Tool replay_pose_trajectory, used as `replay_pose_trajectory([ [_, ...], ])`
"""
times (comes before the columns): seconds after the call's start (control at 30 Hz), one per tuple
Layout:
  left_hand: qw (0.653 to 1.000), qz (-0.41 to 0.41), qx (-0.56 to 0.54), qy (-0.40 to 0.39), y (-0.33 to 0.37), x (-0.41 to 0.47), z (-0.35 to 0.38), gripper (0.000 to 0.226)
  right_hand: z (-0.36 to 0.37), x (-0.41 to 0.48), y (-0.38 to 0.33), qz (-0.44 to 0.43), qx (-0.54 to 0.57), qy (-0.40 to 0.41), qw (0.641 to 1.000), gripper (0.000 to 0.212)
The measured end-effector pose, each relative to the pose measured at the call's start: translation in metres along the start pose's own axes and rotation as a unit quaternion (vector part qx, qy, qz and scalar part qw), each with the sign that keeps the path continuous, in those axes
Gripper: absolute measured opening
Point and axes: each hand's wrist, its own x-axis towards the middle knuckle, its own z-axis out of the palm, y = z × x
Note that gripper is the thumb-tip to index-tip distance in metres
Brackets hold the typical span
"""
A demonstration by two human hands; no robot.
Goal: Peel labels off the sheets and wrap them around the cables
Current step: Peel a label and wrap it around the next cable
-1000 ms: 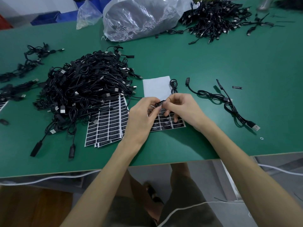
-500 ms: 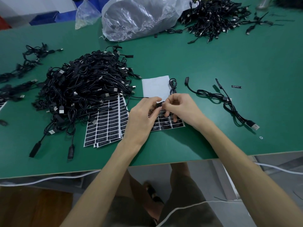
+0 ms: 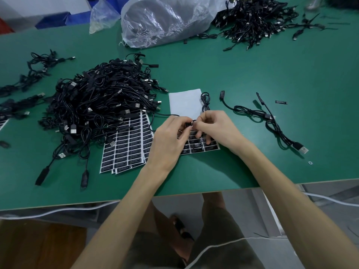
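My left hand and my right hand meet over a partly used label sheet. Between their fingertips they pinch a small black label around a thin black cable that loops back over the sheet's white part. The cable also runs left toward the big heap. A stack of full label sheets lies just left of my left hand, its top edge under the heap of black cables.
A single cable with a USB plug lies to the right, and a loose label beyond it. A second cable pile and a large plastic bag sit at the back. The table's front edge is near my forearms.
Both hands have stayed over the sheet, fingertips working the label on the cable; the pinch point has shifted slightly up and away from me.
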Motion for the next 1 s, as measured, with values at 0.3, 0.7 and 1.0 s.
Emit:
replay_pose_trajectory([
  [0.3, 1.000, 0.009, -0.004, -0.002, 0.001, 0.000, -0.002, 0.020, 0.001, 0.003, 0.003, -0.001, 0.002, -0.001, 1.000, 0.009],
  [0.7, 0.984, -0.126, -0.122, -0.026, -0.009, 0.007, 0.002, 0.020, 0.003, 0.003, 0.009, -0.025, 0.009, 0.005, 1.000, 0.016],
  [1.0, 0.976, -0.144, -0.155, -0.047, -0.009, 0.007, -0.001, 0.023, 0.003, 0.003, 0.008, -0.056, 0.074, 0.003, 0.996, 0.012],
])
